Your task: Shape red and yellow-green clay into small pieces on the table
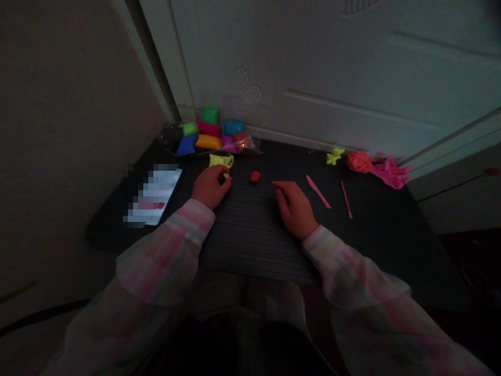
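My left hand [211, 187] is at the left middle of the dark table, thumb and forefinger closed round a small piece of yellow clay [226, 176]. Just behind it lies an opened yellow clay packet [220, 161]. A small red lump of clay [255, 177] sits on the table between my hands. My right hand [294, 208] rests on the table to the right of that lump, its fingers curled and held together, with nothing visible in them. A pink plastic knife [318, 191] and a thin pink modelling stick [346, 200] lie to its right.
A clear bag [250, 143] of several coloured clay packets lies at the back left, near the white door [313, 62]. A phone [158, 196] is at the left edge. Back right are a yellow-green bear figure [334, 156], crumpled orange [360, 162] and pink [392, 173] pieces.
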Available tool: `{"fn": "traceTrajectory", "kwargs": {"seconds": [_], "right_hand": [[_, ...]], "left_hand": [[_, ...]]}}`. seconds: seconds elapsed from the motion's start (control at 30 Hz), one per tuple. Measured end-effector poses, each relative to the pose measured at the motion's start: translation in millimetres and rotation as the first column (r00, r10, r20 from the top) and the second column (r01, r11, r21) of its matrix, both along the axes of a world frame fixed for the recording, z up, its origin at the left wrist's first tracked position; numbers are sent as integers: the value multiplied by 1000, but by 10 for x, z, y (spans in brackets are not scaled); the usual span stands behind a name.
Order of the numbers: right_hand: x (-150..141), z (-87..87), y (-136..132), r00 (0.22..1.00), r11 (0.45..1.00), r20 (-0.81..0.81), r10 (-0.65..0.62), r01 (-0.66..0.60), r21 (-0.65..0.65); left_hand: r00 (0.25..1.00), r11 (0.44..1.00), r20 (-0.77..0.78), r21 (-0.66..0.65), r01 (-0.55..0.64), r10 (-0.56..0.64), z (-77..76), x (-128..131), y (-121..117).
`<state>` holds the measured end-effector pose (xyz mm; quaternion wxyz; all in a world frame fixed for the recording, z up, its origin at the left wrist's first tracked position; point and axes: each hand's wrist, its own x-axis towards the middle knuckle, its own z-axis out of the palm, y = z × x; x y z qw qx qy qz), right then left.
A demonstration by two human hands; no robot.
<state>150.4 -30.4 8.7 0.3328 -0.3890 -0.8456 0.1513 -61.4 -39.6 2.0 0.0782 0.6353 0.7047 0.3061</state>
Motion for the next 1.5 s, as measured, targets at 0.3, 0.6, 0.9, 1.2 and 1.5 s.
{"fn": "traceTrajectory", "kwargs": {"seconds": [0.3,0.6,0.9,1.2,1.5], "right_hand": [[6,-10,-4,998,999,62,-26,28,-32],[113,-84,116,895,917,-345,-283,146,-372],[47,-40,-32,997,998,49,-51,49,33],[-45,6,24,922,968,322,-213,154,200],[-29,0,-49,873,958,424,-242,147,245]], "left_hand": [[1000,1000,25,18,11,-11,-29,-5,13],[999,1000,35,19,13,-14,-25,-1,13],[1000,1000,22,14,11,-11,-31,3,15],[999,999,30,25,40,-41,-33,2,19],[998,998,28,26,55,-56,-32,5,14]]}}
